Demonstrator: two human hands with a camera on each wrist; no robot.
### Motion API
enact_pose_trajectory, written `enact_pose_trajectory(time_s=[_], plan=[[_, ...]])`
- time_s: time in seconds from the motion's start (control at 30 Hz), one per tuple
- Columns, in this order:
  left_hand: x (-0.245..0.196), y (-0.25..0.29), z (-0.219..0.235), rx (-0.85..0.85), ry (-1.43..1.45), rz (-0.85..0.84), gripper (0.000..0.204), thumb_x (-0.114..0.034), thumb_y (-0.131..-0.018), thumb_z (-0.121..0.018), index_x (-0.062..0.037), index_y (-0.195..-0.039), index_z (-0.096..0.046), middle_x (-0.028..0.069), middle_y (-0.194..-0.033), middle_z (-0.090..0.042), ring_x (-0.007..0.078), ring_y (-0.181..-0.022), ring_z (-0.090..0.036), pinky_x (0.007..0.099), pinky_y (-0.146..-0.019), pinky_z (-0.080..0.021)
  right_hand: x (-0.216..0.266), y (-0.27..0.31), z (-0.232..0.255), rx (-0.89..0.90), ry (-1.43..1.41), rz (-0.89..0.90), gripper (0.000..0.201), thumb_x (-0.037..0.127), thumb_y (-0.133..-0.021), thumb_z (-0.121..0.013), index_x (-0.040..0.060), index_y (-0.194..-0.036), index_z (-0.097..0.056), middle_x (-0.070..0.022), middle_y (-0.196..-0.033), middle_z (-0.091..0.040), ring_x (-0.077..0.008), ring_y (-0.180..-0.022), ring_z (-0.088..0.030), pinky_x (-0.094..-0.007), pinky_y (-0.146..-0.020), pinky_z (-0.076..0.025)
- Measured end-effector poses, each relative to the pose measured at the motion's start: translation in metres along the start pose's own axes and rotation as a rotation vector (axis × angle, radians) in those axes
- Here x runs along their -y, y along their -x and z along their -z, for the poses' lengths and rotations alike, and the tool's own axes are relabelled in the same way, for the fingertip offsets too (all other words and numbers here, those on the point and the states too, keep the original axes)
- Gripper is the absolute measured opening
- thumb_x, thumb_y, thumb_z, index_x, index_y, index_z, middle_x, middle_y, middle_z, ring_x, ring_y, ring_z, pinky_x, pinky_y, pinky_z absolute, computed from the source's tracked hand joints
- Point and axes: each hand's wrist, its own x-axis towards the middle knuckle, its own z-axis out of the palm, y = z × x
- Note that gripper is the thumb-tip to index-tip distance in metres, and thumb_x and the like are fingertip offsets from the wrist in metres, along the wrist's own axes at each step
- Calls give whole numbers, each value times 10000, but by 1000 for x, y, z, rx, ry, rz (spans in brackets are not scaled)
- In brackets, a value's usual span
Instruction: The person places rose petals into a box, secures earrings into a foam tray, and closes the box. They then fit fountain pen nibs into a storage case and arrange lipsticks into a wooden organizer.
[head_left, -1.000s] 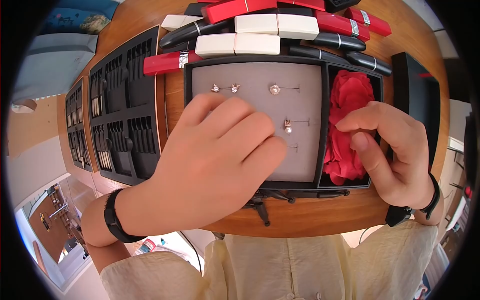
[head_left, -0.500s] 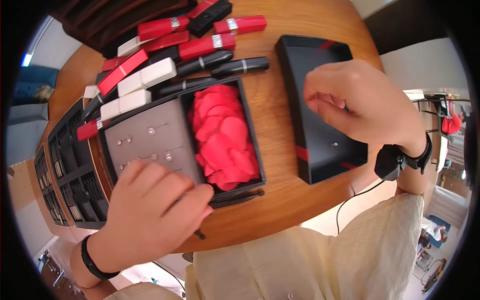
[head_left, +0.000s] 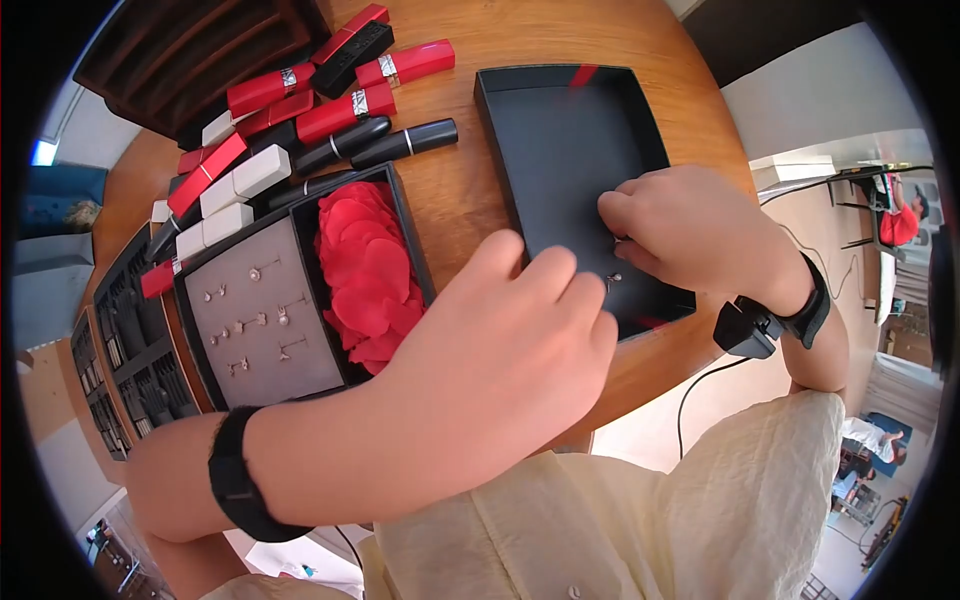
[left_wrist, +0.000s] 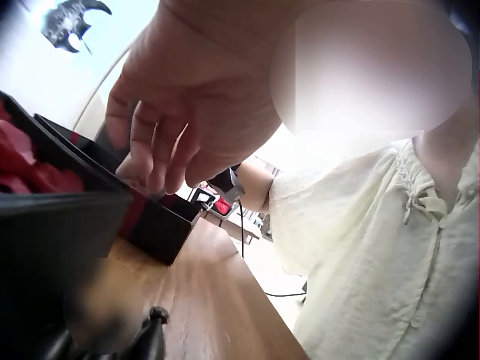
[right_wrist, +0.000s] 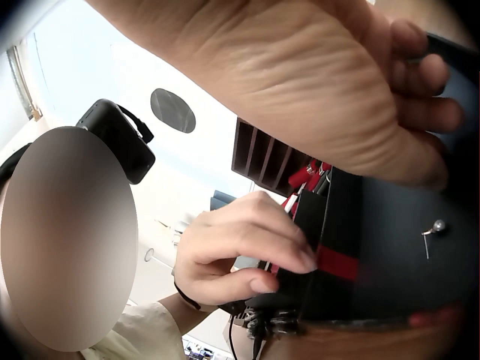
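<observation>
My right hand (head_left: pixel 700 230) is inside the shallow black box (head_left: pixel 560 130), its thumb and forefinger close together; a tiny bright speck shows at them, too small to identify. Beside those fingertips a small stud earring (head_left: pixel 614 279) lies on the box floor; the right wrist view shows its pearl-like head (right_wrist: pixel 439 225) and thin pin. My left hand (head_left: pixel 520 340) hangs over the box's near left edge, fingers loosely bent. Seen in the right wrist view, the left hand (right_wrist: pixel 240 244) has thumb and fingers apart with nothing visible between them.
Left of the box, a divided case holds a grey earring pad (head_left: pixel 260 350) and red petals (head_left: pixel 365 270). Behind it are piled red, white and black tubes (head_left: pixel 265 170). Black slotted trays (head_left: pixel 150 340) stand at the far left, and a dark slatted rack (head_left: pixel 200 60) at the back.
The view has swung right. My left hand has moved from the earring pad, across the petals, to the black box. My right hand has gone from the petals to down inside that box.
</observation>
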Motion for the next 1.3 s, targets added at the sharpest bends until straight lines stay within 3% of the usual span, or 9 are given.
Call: enact_pose_trajectory(time_s=[0.27,0.67,0.77,0.87,0.93,0.97,1.03,1.1,1.3], plan=[[4,-7,-8,-81,6,76,77,-105,-740,-639,-80,-761,-569,40,-795,-487,205,-826,-511,320,-740,-402,3,-2,-6,-23,-44,20,77,91,-769,-636,17,-786,-623,-153,-715,-626,-362,-725,-633,-435,-621,-506],[22,44,29,-66,85,228,162,-73,-791,-704,-38,-942,-658,76,-904,-582,271,-854,-542,374,-777,-436,8,-4,-4,38,-82,14,82,81,-818,-606,8,-783,-616,-177,-735,-639,-380,-751,-631,-450,-650,-499],[26,61,38,-86,97,279,174,-57,-791,-696,-35,-960,-661,78,-914,-595,279,-860,-549,373,-780,-435,12,-10,7,-97,-179,71,78,74,-846,-597,4,-812,-606,-187,-744,-627,-380,-720,-610,-413,-627,-494],[32,75,42,-199,102,284,187,-35,-788,-691,-29,-973,-660,88,-904,-614,288,-834,-577,371,-750,-464,25,-19,27,-153,-487,98,84,95,-880,-605,15,-855,-594,-117,-707,-616,-276,-618,-584,-333,-571,-462],[34,82,45,-273,106,276,184,-26,-788,-688,-28,-969,-657,93,-891,-617,294,-817,-587,366,-731,-477,37,-27,35,-120,-1009,81,147,154,-955,-587,30,-876,-587,-26,-694,-581,-123,-572,-503,-245,-536,-401],[34,85,49,-304,136,287,189,-9,-784,-692,-29,-968,-655,97,-883,-629,280,-787,-602,348,-696,-486,40,-32,43,-125,-1002,89,147,154,-955,-587,30,-876,-587,-26,-694,-581,-123,-572,-503,-245,-536,-401],[32,92,54,-340,157,305,197,8,-779,-696,-29,-967,-652,102,-874,-641,267,-757,-616,330,-661,-494,49,-46,57,27,-1236,170,266,254,-1014,-524,51,-849,-567,-1,-702,-571,-59,-618,-535,-204,-533,-392],[29,97,56,-478,179,325,236,41,-776,-708,-25,-992,-642,95,-886,-668,224,-722,-634,287,-613,-489,61,-60,56,12,-1268,257,285,277,-1013,-521,41,-858,-568,-17,-676,-563,-67,-577,-524,-200,-515,-387],[29,121,55,-607,169,338,275,54,-800,-722,-9,-1050,-625,61,-904,-695,143,-720,-652,236,-598,-495,97,-97,48,182,-1530,444,242,232,-1006,-544,11,-917,-588,-31,-715,-577,-81,-589,-551,-210,-515,-410]])
